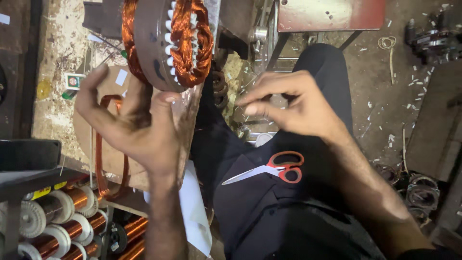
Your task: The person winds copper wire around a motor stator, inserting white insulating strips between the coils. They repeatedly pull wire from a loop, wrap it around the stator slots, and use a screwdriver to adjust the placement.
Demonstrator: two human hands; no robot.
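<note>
While both hands work at the stator, here is the layout near to far:
Lap: red-handled scissors (272, 169) lie unused on the dark trousers.
Spools: copper wire reels (57, 219) on a rack at lower left.
Right hand (293, 103): fingers pinched together on something thin, too small to identify; held just right of the stator.
Left hand (132, 120): open, fingers spread, thumb tip touching the stator's lower rim, propping it.
Stator (166, 43): tilted on edge, copper coils in place, white slot insulation showing.
Progress: winding looks done; ends appear untied, my read.
Floor: white paper scraps (385, 130) scattered.
</note>
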